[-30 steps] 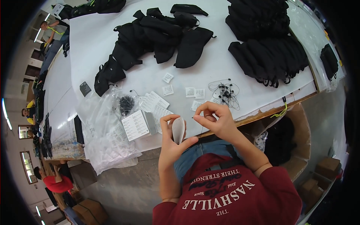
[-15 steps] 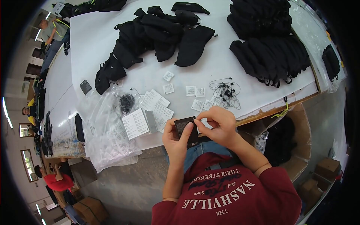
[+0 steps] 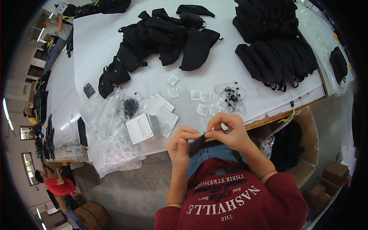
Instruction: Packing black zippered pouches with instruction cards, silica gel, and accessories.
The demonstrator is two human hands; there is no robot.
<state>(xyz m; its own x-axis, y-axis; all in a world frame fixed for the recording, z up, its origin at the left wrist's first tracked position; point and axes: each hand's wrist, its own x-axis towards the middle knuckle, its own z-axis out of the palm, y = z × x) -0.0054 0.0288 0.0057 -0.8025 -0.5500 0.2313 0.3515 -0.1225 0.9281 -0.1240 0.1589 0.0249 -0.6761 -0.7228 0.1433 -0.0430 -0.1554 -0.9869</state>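
Note:
At the table's near edge, my left hand (image 3: 181, 144) is closed on a black hang tag (image 3: 197, 145), now tilted so that its face is seen at a steep slant. My right hand (image 3: 230, 133) pinches thumb and forefinger together at the tag's upper corner, on what looks like its thin black string, mostly hidden by the fingertips. The two hands' fingertips nearly meet there. Beyond them on the table lie a tangle of black tag strings (image 3: 232, 99) and small white printed labels (image 3: 205, 97). A stack of white printed cards (image 3: 140, 128) stands left of my hands.
Black fabric pouches lie in a loose heap (image 3: 157, 36) and in stacked rows (image 3: 278, 61) on the white table (image 3: 214, 80). Clear plastic bags (image 3: 111, 134) spread at left around a black string bundle (image 3: 131, 107). An open cardboard box (image 3: 306, 153) stands below the edge at right. Other people work farther left.
The black hang tag has turned from facing up to steeply tilted. My left thumb has come off its face, and my right fingertips have closed in at its corner.

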